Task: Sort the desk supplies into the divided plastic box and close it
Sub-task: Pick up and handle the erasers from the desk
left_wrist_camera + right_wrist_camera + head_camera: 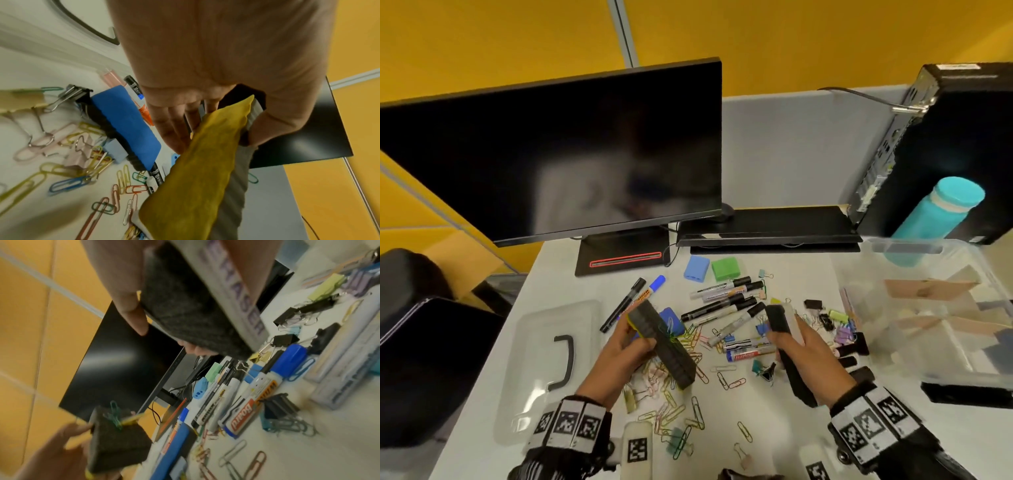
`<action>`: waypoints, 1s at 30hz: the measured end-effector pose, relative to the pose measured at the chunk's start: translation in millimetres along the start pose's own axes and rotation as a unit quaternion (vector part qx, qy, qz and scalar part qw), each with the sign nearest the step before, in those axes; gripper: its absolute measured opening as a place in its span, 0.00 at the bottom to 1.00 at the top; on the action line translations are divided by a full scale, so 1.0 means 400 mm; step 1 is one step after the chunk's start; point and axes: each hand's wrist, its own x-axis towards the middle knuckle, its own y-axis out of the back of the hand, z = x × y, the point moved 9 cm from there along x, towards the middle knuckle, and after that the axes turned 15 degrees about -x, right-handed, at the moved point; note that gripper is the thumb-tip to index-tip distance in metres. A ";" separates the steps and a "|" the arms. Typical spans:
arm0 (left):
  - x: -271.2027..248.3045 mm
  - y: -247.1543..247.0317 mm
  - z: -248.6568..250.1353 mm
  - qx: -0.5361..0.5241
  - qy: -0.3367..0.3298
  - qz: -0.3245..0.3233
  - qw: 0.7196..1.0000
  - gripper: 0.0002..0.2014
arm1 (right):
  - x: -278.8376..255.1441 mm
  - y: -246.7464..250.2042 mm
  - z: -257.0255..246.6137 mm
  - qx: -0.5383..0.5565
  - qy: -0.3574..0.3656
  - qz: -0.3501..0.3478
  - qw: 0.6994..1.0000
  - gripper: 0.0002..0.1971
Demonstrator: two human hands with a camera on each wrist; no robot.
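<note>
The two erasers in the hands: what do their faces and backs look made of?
Left hand eraser: dark ribbed felt face, matte; yellow foam-like back, grainy; paper clips cling, perhaps magnetic. Right hand eraser: charcoal fibrous felt; smooth white printed back, probably plastic.

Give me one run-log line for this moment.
left hand: holds yellow eraser | right hand: holds white eraser | box: open
</note>
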 end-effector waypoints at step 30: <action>0.097 -0.045 -0.058 -0.034 0.117 -0.071 0.990 0.19 | 0.033 -0.245 -0.147 -0.390 0.266 -0.030 0.881 0.34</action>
